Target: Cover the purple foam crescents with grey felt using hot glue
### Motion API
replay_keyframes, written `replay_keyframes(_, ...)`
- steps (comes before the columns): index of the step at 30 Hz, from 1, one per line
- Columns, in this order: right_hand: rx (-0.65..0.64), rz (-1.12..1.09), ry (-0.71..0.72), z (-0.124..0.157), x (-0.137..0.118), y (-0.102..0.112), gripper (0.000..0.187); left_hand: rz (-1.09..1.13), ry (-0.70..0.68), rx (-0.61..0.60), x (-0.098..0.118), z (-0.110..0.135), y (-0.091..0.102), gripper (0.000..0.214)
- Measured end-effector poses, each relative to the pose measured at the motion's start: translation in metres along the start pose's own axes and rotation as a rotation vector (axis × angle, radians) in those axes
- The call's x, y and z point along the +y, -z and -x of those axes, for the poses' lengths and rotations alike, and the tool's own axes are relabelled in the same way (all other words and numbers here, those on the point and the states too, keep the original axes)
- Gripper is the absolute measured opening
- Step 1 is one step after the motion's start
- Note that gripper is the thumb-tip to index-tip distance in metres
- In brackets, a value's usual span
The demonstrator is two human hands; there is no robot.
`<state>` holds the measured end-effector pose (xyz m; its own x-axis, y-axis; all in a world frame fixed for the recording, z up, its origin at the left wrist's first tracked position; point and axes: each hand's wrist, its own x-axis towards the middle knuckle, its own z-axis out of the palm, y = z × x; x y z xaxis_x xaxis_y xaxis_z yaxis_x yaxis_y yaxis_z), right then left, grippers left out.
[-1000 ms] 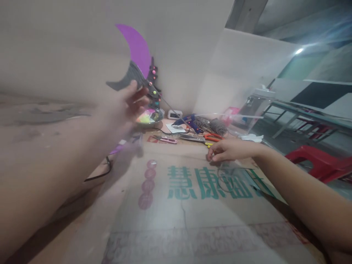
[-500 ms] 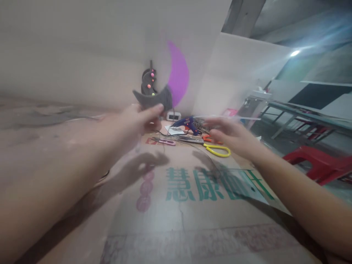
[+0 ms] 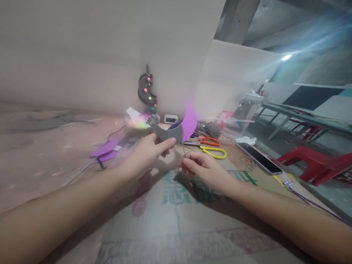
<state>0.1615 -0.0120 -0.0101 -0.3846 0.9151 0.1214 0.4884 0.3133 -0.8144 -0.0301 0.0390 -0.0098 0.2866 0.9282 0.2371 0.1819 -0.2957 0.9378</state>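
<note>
My left hand (image 3: 156,147) pinches a crescent moon shape (image 3: 190,123) by its lower part. One half of the crescent is bare purple; the other half is wrapped in grey yarn (image 3: 172,135). To the right and slightly lower, my right hand (image 3: 198,165) has its fingers pinched on a thin strand of yarn that runs down from the crescent's wrapped edge. Behind the crescent lies a ball of grey yarn (image 3: 213,130), partly beside a tangle of the same yarn.
Scissors with yellow handles (image 3: 217,153) and a tool with orange handles (image 3: 210,141) lie behind my hands. A phone (image 3: 260,158) is at right, purple cutouts (image 3: 106,152) at left. A small white clock (image 3: 171,119) and a decorated dark crescent (image 3: 145,90) stand at the back.
The crescent and my left hand have come lower and nearer. My right hand has moved left and down, closing in beside the crescent with the yarn strand.
</note>
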Motion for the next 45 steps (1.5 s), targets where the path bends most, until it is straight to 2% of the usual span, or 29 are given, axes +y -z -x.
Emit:
replay_keyframes(3, -0.023, 0.266, 0.05, 0.004, -0.004, 0.001, 0.028, -0.008, 0.015, 0.003, 0.0, 0.001, -0.001, 0.033)
replay_keyframes(7, 0.035, 0.672, 0.202, 0.007, -0.003, -0.004, 0.025, -0.002, 0.039, -0.034, -0.001, 0.004, -0.006, 0.025)
replay_keyframes(11, 0.036, 0.843, 0.288, 0.006, 0.001, -0.011, 0.025, 0.127, 0.082, -0.095, -0.005, 0.007, -0.015, 0.025)
replay_keyframes(16, 0.052, 0.891, 0.379, 0.006, 0.006, -0.013, 0.026, 0.377, 0.163, -0.15, -0.006, 0.012, -0.023, 0.023)
replay_keyframes(24, 0.05, 0.906, 0.472, 0.007, 0.007, -0.012, 0.028, 0.454, 0.223, -0.217, -0.003, 0.013, -0.022, 0.02)
replay_keyframes(27, 0.064, 0.93, 0.494, 0.008, 0.005, -0.01, 0.028, 0.378, 0.183, -0.216, -0.006, 0.011, -0.02, 0.018)
replay_keyframes(33, 0.052, 0.991, 0.477, 0.013, -0.001, -0.006, 0.032, 0.117, 0.005, -0.241, -0.007, 0.01, -0.017, 0.017)
replay_keyframes(36, 0.033, 0.996, 0.481, 0.016, -0.005, -0.005, 0.034, 0.105, 0.017, -0.259, -0.009, 0.01, -0.018, 0.021)
replay_keyframes(39, 0.025, 0.967, 0.479, 0.019, -0.008, -0.006, 0.035, 0.136, 0.037, -0.228, -0.011, 0.008, -0.016, 0.026)
replay_keyframes(43, -0.003, 0.921, 0.483, 0.019, -0.01, -0.001, 0.047, 0.112, 0.069, -0.201, -0.007, 0.005, -0.01, 0.03)
replay_keyframes(45, 0.031, 0.916, 0.452, 0.017, -0.011, 0.006, 0.052, 0.092, 0.072, -0.167, -0.002, 0.004, -0.007, 0.03)
